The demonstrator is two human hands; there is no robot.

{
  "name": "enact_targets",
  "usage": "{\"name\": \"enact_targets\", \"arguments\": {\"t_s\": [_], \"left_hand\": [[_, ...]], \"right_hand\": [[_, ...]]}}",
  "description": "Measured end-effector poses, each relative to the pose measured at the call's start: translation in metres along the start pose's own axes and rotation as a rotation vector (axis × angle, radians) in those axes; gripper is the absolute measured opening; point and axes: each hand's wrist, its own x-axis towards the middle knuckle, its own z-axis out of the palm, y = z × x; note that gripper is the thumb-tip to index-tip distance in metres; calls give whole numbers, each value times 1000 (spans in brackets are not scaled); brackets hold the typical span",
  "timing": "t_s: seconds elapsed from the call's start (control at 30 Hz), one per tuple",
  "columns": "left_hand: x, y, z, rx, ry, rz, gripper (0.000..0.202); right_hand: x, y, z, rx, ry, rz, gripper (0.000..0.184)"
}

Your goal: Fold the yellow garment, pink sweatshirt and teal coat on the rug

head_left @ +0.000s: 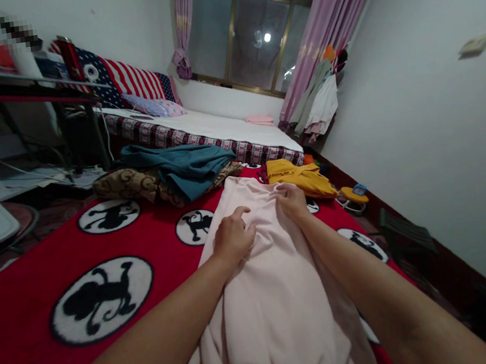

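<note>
"What's closest to the wearer?"

"A pale pink, soft cloth garment [274, 292]. It lies lengthwise down the middle, its near end loosely folded and running out of view at the bottom, between the two bare forearms."

"And what's underneath?"

"A red blanket [172, 288] printed with black monkey figures in white circles."

"Where are the hands?"

"Toward the garment's far end. The left hand [235, 237] is over its left part, fingers slightly curled and apart, thumb away from the forefinger. I can't tell how firmly it touches the cloth."

"The right one?"

"The right hand [291, 201] is a bit farther out, at the far right corner. Its thumb and fingertips are together, pinching the cloth, and creases run off from there."

"Anything beyond that?"

"A mustard-yellow folded cloth garment [299, 175] just past the right hand. Over to the left, a crumpled teal cloth garment [186, 161] lies over a brown scroll-patterned fabric bundle [128, 186]."

"And at the back?"

"A white-topped bed with a patterned side [217, 124], then a gold-framed sliding window [254, 39] between light purple curtains [331, 10]."
</note>
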Motion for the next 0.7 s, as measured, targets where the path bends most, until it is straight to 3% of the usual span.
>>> {"name": "enact_targets", "arguments": {"t_s": [0.1,0.27,0.37,0.43,0.53,0.6,0.7], "left_hand": [[3,-4,-5,30,71,59,47],[8,-12,-10,153,23,200,32],[10,-17,-9,195,-26,236,36],[11,-19,-8,193,-14,264,32],[12,-21,-5,141,47,341,19],[12,-22,-3,87,71,415,15],[11,-21,-1,12,55,486,15]], "right_hand": [[7,4,4,-10,46,42,34],[-6,14,14,20,-171,6,38],[-19,10,8,39,-254,-27,48],[-32,3,-4,35,-288,-61,54],[-62,-11,-30,-17,-364,-273,59],[-88,-24,-52,-61,-473,-442,64],[-130,-48,-87,-121,-697,-517,72]]}}
